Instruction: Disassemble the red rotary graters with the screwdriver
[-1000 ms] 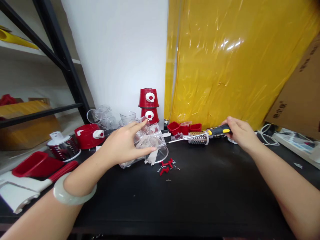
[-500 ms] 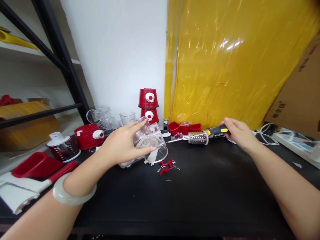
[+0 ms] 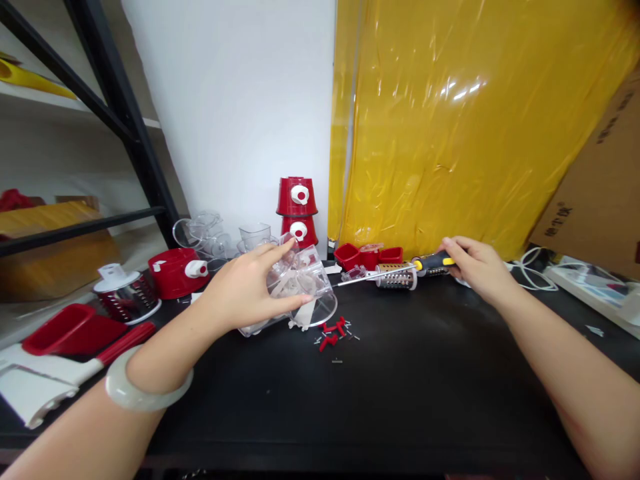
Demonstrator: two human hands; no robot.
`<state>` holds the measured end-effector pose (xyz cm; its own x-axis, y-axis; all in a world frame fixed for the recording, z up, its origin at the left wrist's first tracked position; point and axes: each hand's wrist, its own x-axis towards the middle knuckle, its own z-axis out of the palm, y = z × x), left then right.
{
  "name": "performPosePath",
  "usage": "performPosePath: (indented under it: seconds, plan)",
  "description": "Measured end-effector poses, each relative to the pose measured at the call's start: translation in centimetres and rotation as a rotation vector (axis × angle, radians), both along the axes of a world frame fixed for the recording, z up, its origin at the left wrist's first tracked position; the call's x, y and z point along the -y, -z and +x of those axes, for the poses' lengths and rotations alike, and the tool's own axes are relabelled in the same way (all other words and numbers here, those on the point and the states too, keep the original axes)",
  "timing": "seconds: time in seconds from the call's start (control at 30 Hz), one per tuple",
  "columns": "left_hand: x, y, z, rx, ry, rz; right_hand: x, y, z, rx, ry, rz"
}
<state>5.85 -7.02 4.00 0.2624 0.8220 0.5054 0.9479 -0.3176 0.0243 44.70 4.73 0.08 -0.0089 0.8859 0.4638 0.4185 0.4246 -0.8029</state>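
My left hand [image 3: 250,283], with a pale bangle at the wrist, grips a clear plastic housing [image 3: 320,303] that lies tilted on the black table. My right hand [image 3: 475,263] is closed round the black and yellow handle of a screwdriver [image 3: 380,273]. The screwdriver's shaft points left, and its tip is at the right side of the clear housing; whether it touches a screw I cannot tell. In front of the housing lie small red plastic pieces [image 3: 329,342] among several little screws. A small dark pin [image 3: 337,361] lies nearer to me.
Two red bases [image 3: 296,197] stand stacked at the back. Perforated metal drums [image 3: 397,276] and red parts [image 3: 349,256] lie behind the screwdriver. At left are a red base [image 3: 175,273], a drum [image 3: 127,295] and a white-and-red part [image 3: 45,380]. A power strip [image 3: 600,290] is at right.
My right hand has shifted its fingers slightly on the screwdriver handle, which has turned a little. My left hand and the clear housing are almost still.
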Motion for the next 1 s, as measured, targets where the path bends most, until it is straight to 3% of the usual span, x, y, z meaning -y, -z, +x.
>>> performPosePath:
  seconds: [0.17, 0.23, 0.3, 0.47, 0.53, 0.63, 0.7, 0.77, 0.9, 1.0]
  plan:
    - [0.0, 0.1, 0.0, -0.008, -0.009, 0.007, 1.0, -0.8, -0.7, -0.504, -0.357, 0.088]
    - [0.0, 0.2, 0.0, -0.008, 0.005, 0.005, 1.4, -1.2, -0.9, -0.574, -0.425, 0.071]
    - [0.0, 0.2, 0.0, -0.012, 0.004, 0.007, 1.4, -1.2, -0.8, -0.506, -0.360, 0.047]
    - [0.0, 0.1, 0.1, -0.035, -0.033, 0.009, 1.0, -0.7, -0.2, -0.048, -0.047, -0.036]
    - [0.0, 0.1, 0.1, -0.036, -0.029, 0.008, 1.1, -0.8, -0.3, -0.158, -0.099, 0.006]
    - [0.1, 0.1, 0.2, -0.028, -0.036, 0.009, 1.4, -1.2, -0.6, -0.477, -0.322, 0.034]
    - [0.2, 0.1, 0.3, -0.024, -0.037, 0.005, 1.5, -1.3, -0.7, -0.557, -0.422, 0.015]
    - [0.2, 0.1, 0.3, -0.025, -0.033, 0.006, 1.3, -1.3, -0.5, -0.500, -0.386, -0.017]
    - [0.2, 0.1, 0.2, -0.029, -0.036, 0.018, 0.5, -0.5, 0.1, -0.139, -0.108, -0.084]
    - [0.2, 0.1, 0.2, -0.033, -0.035, 0.026, 0.3, -0.3, 0.2, -0.170, -0.111, -0.028]
